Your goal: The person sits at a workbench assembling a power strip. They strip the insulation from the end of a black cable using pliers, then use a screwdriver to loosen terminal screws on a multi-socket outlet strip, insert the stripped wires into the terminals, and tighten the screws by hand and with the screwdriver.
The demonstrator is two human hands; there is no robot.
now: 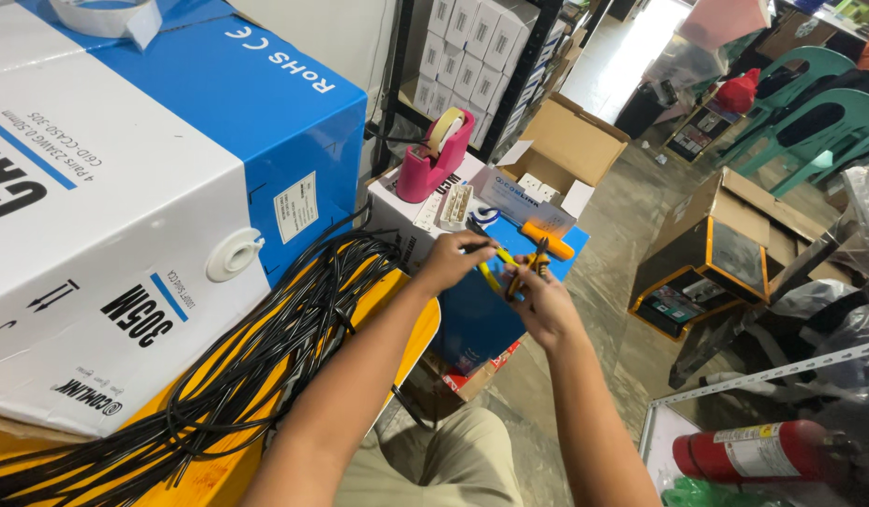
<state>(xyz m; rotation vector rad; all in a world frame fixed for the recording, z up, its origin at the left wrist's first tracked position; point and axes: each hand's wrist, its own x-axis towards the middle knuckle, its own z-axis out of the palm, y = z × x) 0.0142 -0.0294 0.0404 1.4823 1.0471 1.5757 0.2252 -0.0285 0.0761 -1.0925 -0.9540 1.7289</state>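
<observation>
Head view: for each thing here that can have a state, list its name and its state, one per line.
Left hand: pinching a black cable end.
Right hand: gripping a yellow-handled tool.
Black cables: bundled loose, draped over the yellow table.
Tape dispenser: upright, roll loaded.
Brown carton: flaps open.
Fire extinguisher: lying flat.

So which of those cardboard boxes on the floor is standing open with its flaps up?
The plain brown cardboard box behind the blue-topped stand, near the shelving. Its flaps are up and its inside shows. The brown box with orange edges to its right lies on its side instead.
</observation>
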